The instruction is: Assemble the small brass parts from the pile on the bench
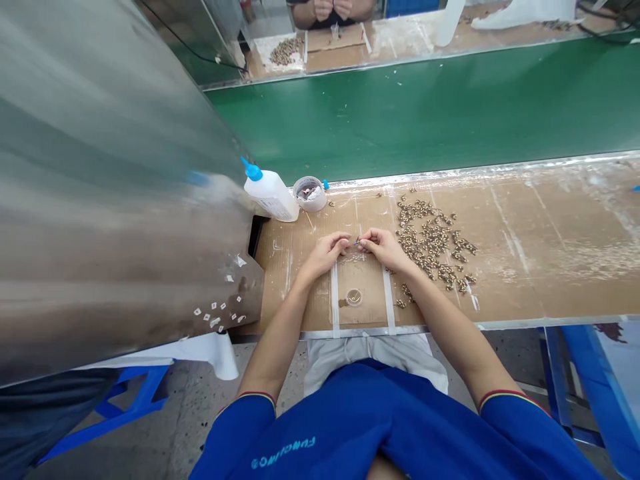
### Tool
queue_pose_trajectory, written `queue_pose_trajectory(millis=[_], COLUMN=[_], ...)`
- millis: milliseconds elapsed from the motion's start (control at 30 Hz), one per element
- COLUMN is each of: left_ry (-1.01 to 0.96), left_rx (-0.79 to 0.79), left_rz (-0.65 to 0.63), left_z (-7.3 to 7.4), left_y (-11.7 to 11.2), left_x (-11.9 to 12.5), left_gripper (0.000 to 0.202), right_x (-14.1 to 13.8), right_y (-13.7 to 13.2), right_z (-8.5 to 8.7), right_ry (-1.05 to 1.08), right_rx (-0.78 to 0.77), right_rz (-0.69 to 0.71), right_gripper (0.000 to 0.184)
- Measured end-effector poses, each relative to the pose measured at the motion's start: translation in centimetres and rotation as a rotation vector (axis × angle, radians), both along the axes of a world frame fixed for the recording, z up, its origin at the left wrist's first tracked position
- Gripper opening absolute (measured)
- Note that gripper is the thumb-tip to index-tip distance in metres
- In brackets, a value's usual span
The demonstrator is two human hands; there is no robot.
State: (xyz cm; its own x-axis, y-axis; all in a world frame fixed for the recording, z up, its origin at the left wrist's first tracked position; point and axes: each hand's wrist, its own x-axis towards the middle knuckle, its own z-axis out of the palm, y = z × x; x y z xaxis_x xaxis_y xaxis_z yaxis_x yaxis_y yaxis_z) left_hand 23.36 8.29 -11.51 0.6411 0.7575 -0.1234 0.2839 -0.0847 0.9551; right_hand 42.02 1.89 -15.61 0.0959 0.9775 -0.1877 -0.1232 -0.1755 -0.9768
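My left hand is closed above the cardboard-covered bench, thumb and fingertips together; whatever it may grip is too small to name. Facing it, my right hand pinches a small, dark, thin piece in the gap between the two hands. To the right of my right hand lies a loose pile of small brass-coloured metal parts. Nearer my body, a small round clear dish sits between two strips of white tape on the bench.
A white bottle with a blue nozzle and a round tub stand at back left. Left of them rises a large metal panel. Beyond the bench runs a green belt; across it, another person's hands are near more small parts.
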Motion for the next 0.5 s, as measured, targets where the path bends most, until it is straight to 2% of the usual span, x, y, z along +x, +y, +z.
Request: queue_pose_trajectory(millis=[100,200,233,267,333,367,400,433,467,500], left_ry=[-0.067,-0.108,-0.193,-0.282,-0.277,-0.206,-0.103,0.015,0.123,0.204], left_rx=[0.085,0.244,0.359,0.492,0.639,0.636,0.597,0.558,0.558,0.567], left_rz=[0.123,0.17,0.288,0.49,0.986,1.189,1.314,1.336,1.255,1.103], left_z=[3.6,7.3,8.4,9.4,10.8,11.2,11.5,11.7,11.8,12.0], left_y=[-4.5,-9.6,-10.9,-11.8,-12.2,-11.7,-10.9,-9.8,-8.6,-7.5], left_x=[-4.4,-11.2,-13.4,-15.4,-18.5,-19.5,-20.2,-20.6,-20.7,-20.5], left_gripper=[0.061,0.039,0.031,0.022,0.017,0.018,0.016,0.012,0.009,0.014], right_x=[0.5,0.8,0.9,0.9,1.2,1.6,2.2,3.1,4.3,5.8], right_y=[0.1,0.1,0.2,0.2,0.2,0.2,0.2,0.1,0.0,-0.2], right_z=[0.1,0.4,0.5,0.5,0.7,0.8,1.0,1.1,1.3,1.5], right_ry=[0.048,0.05,0.046,0.039,0.013,-0.005,-0.03,-0.068,-0.117,-0.173], right_rx=[-0.009,0.005,0.011,0.018,0.031,0.038,0.047,0.056,0.067,0.076], right_rz=[-0.015,-0.035,-0.043,-0.052,-0.072,-0.086,-0.108,-0.147,-0.203,-0.274], right_gripper=[0.044,0.048,0.049,0.048,0.045,0.042,0.039,0.036,0.032,0.027])
